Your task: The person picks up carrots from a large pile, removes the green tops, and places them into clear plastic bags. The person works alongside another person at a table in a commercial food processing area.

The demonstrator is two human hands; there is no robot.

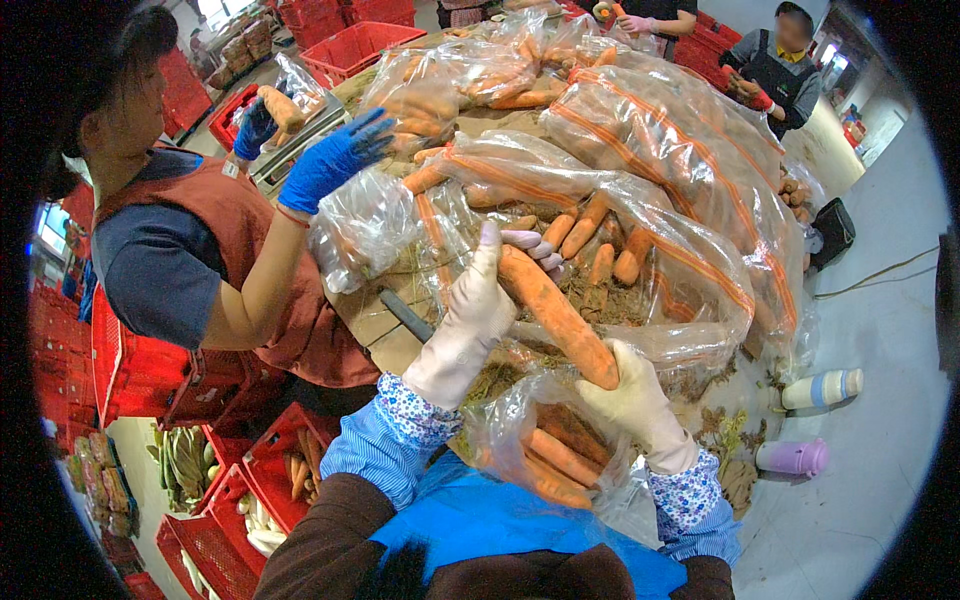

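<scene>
A large carrot (559, 315) is held slantwise between my two gloved hands. My left hand (480, 300), in a pale glove with lilac fingertips, grips its upper end, the fingers partly hidden behind it. My right hand (630, 397) holds the lower end. Below the carrot, near my blue apron, lies an open clear plastic bag (517, 420) with several carrots (562, 457) in it. Beyond my hands a large clear sack with orange stripes (697, 262) lies open, with loose carrots (585, 225) and dry soil and plant bits inside.
At the left a co-worker in blue gloves (322, 169) holds a carrot (281, 110) near a metal scale (300, 139). More filled sacks (660, 127) cover the far side. Red crates (195, 555) with vegetables stand lower left. A white bottle (823, 388) and a purple bottle (793, 457) are at right.
</scene>
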